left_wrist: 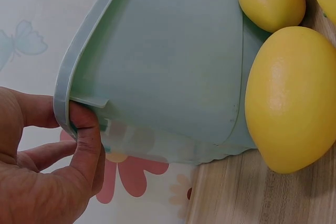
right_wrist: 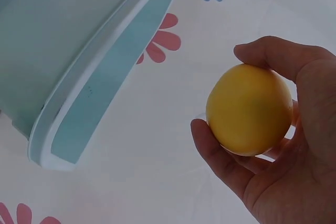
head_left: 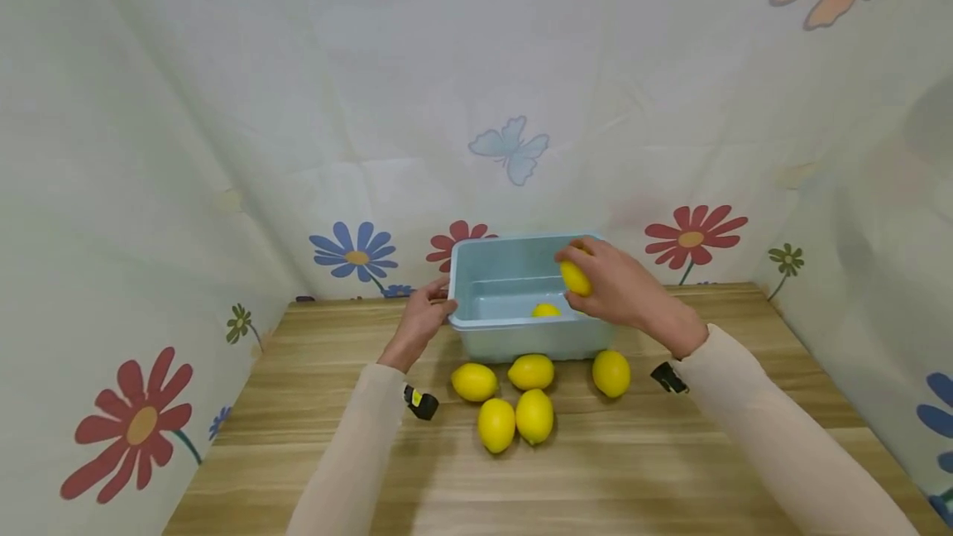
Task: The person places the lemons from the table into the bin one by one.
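A light blue plastic bin [head_left: 536,342] stands at the back of the table. My left hand [head_left: 423,323] pinches its left rim; in the left wrist view the thumb and fingers [left_wrist: 86,145] curl round the rim near the corner. Over the bin's right side, my right hand [head_left: 618,284] grips a lemon [head_left: 576,278], and the right wrist view shows that lemon [right_wrist: 249,109] between thumb and fingers. Another lemon [head_left: 547,310] lies inside the bin, partly hidden by the front wall. Several lemons [head_left: 534,417] lie on the table in front of the bin.
The wooden table [head_left: 596,486] carries the bin and the loose lemons. One lemon [head_left: 611,374] sits apart at the right, close to the bin's front. A flowered curtain [head_left: 372,189] hangs behind the table and along both sides.
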A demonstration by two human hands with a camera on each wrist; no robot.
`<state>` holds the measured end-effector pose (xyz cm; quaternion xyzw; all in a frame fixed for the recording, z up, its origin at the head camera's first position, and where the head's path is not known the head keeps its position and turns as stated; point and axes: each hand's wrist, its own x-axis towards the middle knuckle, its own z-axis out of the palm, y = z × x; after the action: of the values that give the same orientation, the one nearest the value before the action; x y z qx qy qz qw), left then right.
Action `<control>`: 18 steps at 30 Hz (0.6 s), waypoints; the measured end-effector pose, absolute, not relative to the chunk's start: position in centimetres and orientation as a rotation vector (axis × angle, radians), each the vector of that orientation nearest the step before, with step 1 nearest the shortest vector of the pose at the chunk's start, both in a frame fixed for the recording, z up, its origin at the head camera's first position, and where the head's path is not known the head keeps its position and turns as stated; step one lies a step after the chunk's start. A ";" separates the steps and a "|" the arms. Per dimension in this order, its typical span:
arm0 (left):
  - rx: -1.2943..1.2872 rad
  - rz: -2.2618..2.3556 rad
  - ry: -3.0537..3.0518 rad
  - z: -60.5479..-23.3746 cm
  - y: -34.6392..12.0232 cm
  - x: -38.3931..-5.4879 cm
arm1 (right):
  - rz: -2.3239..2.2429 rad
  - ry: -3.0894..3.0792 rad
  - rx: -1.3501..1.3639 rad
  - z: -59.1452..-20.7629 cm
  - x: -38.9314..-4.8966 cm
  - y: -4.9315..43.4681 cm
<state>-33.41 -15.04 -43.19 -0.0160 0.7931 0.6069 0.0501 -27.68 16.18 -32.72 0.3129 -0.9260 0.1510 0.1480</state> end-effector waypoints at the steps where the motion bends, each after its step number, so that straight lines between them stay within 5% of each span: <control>1: -0.056 1.851 2.413 -43.2 -15.1 -33.4 | 0.435 -2.676 0.892 -32.7 -27.9 16.2; 18: -0.057 1.846 2.419 -42.9 -15.1 -33.2 | 0.386 -2.850 0.766 -31.6 -31.7 16.9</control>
<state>-33.20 -15.11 -42.92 -0.0188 0.7938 0.6059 0.0491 -31.71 16.90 -31.57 0.2565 -0.9543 0.1292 0.0825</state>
